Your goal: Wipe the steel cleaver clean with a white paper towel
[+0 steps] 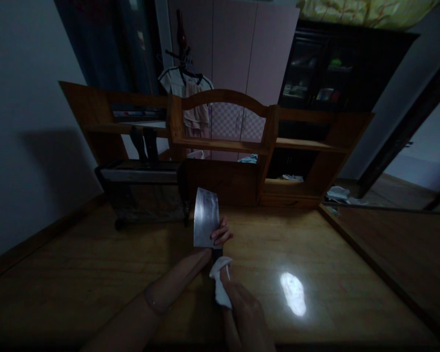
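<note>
A broad steel cleaver (206, 218) stands blade-up over the wooden table (315, 244). My left hand (220, 235) reaches behind it, fingers curled round the blade's lower right edge near the handle. My right hand (244, 310) is closed on a crumpled white cloth (220, 281), which is pressed against the dark handle just below the blade.
A dark knife rack (143, 186) with two black handles stands at the back left of the table. Behind it runs a wooden shelf unit (220, 142) holding small items. A bright light reflection (293, 292) lies on the tabletop to the right. Clothes hang against pink cupboard doors.
</note>
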Motion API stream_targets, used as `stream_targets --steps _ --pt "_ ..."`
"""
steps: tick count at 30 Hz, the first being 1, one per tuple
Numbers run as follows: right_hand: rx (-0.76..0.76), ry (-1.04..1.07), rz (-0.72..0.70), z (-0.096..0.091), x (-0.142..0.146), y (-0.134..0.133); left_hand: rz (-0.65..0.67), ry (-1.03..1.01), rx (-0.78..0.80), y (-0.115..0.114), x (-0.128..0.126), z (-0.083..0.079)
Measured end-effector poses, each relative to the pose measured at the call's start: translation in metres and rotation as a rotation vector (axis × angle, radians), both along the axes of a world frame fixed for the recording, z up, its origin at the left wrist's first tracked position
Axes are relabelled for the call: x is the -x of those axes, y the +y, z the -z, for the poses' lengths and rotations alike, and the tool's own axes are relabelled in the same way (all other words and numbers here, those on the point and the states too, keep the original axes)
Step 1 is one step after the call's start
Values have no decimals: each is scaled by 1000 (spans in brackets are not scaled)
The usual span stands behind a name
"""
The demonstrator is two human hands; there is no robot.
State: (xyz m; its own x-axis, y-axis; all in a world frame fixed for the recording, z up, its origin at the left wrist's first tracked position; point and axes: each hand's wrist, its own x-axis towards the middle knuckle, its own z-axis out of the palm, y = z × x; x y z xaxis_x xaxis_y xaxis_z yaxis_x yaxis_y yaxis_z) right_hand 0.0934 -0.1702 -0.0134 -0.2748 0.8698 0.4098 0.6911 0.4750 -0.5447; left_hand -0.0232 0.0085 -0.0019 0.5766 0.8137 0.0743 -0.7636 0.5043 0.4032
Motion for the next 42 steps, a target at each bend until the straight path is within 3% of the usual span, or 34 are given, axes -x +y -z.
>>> stream_targets --steps 11,16,22,29,35,39,42 --pt "-49 -318 -58 4 -14 -8 18 7 0 4 1 4" --pt "-105 -333 -71 12 -18 -11 33 4 -15 8 -2 9" --pt "-133 -288 -87 35 -23 -18 52 11 -24 8 2 10" --pt "-185 -254 -4 48 -15 -25 52 16 -23 0 7 5" --pt "-176 -256 53 44 -9 -19 34 31 -20 -6 6 -3" --pt "-175 -259 -57 28 -10 -9 2 45 -10 -10 6 -9" --pt "-137 -216 -36 12 -7 -2 -23 56 -5 -12 5 -14"
